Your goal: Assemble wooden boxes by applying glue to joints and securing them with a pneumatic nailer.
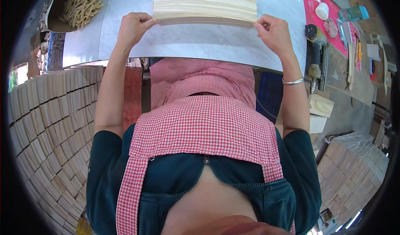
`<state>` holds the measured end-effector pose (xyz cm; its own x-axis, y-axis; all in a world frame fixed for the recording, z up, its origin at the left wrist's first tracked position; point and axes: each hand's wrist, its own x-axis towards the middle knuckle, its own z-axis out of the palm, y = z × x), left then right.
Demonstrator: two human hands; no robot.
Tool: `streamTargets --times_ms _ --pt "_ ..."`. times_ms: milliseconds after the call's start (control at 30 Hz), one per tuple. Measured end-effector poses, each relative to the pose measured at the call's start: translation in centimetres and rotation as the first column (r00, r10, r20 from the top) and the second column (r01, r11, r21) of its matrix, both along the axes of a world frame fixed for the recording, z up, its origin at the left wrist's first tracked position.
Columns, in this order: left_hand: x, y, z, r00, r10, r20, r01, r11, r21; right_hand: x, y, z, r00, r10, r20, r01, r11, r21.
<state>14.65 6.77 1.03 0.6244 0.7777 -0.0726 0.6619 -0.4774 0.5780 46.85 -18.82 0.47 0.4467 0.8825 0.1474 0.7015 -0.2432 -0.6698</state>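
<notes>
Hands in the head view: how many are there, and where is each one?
2: the left hand is at the near left corner of the wooden boards, the right hand at their near right corner. No others show.

Left grip (134, 28), right grip (276, 32) both pinched

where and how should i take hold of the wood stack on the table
Probably by its two short ends, one hand from each side: the wood stack is long left to right, and the left hand and right hand are at its near corners.
</notes>
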Motion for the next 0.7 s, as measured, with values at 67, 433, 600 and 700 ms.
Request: streamTargets --times_ms 67,433,600,700 --pt "0.3 0.2 0.3 0.999 -0.029 -0.045 0.030 0.999 0.019 0.2 0.0 0.2 0.999 0.006 -0.038 -0.006 1.000 -0.001" --pt "0.9 0.8 1.5 0.992 -0.127 -0.015 0.126 0.991 -0.044 1.1 -0.1 0.0 0.996 -0.009 0.094 0.001 0.996 0.090" --pt "1.9 0.7 1.2 0.991 -0.131 -0.005 0.131 0.991 -0.031 2.8 -0.2 -1.0 0.989 -0.004 0.149 -0.016 0.990 0.137" --pt "2.2 0.4 1.2 0.995 -0.097 -0.011 0.097 0.995 0.005 3.2 -0.1 -1.1 0.981 -0.015 0.191 -0.015 0.988 0.154"
